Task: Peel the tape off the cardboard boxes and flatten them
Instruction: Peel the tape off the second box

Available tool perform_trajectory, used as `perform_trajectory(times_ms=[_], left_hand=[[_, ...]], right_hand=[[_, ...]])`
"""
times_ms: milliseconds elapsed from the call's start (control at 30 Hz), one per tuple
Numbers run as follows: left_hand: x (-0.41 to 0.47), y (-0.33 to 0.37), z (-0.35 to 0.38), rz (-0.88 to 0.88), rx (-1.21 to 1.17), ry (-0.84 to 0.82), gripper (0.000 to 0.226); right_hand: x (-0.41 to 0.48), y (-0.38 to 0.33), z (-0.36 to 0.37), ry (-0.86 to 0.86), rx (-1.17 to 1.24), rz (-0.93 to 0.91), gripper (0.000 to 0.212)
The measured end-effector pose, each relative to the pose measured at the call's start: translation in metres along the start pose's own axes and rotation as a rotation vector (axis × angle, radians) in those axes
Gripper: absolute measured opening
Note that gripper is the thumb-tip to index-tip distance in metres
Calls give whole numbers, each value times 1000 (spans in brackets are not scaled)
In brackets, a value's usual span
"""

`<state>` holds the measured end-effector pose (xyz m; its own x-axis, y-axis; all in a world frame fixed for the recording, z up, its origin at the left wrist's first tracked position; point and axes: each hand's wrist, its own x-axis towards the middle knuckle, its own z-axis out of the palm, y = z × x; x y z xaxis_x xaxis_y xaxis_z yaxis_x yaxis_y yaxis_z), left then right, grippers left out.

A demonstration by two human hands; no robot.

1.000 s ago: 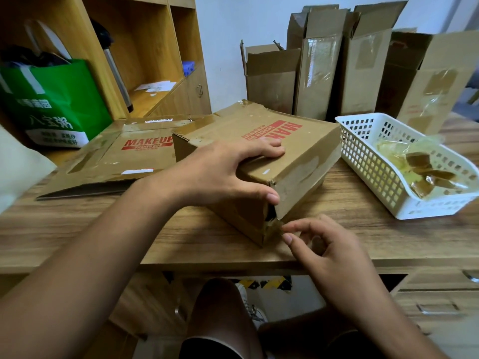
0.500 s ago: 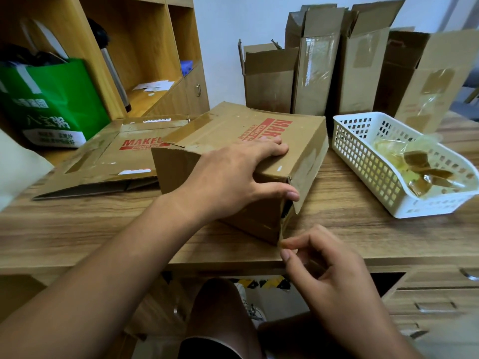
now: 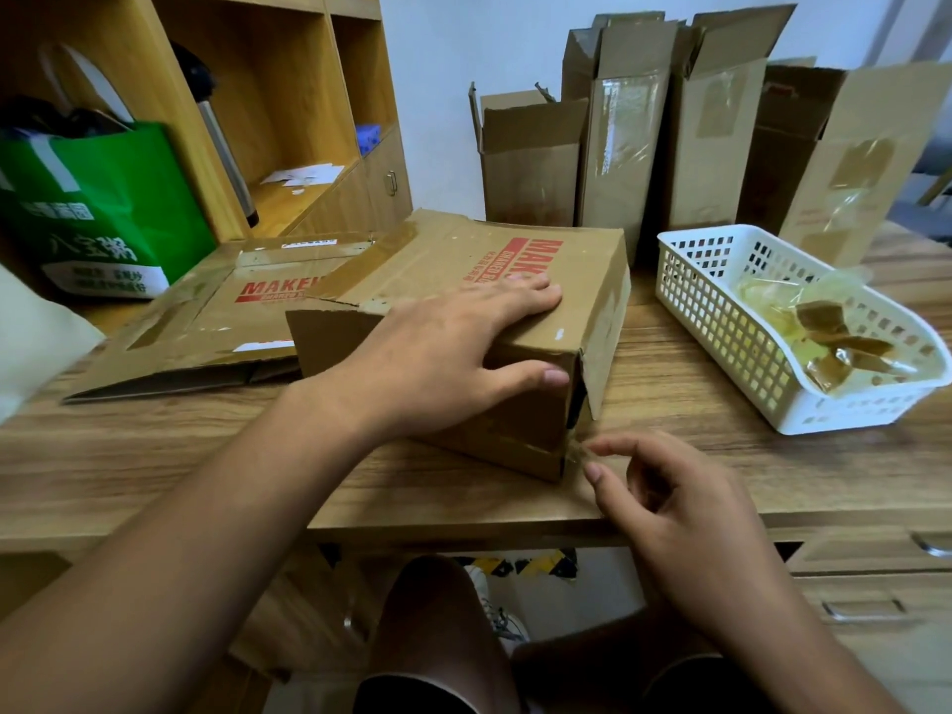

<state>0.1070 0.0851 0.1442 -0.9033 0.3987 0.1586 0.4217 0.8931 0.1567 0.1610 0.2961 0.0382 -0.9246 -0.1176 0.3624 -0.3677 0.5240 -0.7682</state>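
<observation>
My left hand (image 3: 443, 353) presses flat on the box (image 3: 463, 255) at the table (image 3: 154, 456) edge. My right hand (image 3: 685, 517) is curled at the tape end (image 3: 576, 452) on the near corner; can't tell if it's pinched. Best to pull low and slow along the seam.

Brown box (image 3: 463, 260), red lettering

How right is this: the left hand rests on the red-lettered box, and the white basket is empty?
One thing is wrong: in the head view the white basket holds pieces of tape. The left hand does rest on the red-lettered box.
</observation>
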Motion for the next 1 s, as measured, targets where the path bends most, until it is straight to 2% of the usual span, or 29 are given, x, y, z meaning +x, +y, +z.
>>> perform_trajectory(times_ms=[333, 500, 700, 867, 1000], left_hand=[[3, 10, 9, -37, 33, 122, 77], [4, 13, 14, -55, 41, 149, 78], [5, 13, 16, -65, 46, 163, 79], [7, 3, 5, -30, 69, 55, 76], [7, -7, 1, 19, 17, -8, 76]], right_hand=[[-11, -3, 13, 66, -45, -61, 8], [-17, -11, 24, 27, -98, -98, 15], [-16, -9, 20, 36, -79, -99, 10], [-11, -9, 11, 73, -48, -48, 4], [-11, -11, 11, 102, -87, -92, 4]])
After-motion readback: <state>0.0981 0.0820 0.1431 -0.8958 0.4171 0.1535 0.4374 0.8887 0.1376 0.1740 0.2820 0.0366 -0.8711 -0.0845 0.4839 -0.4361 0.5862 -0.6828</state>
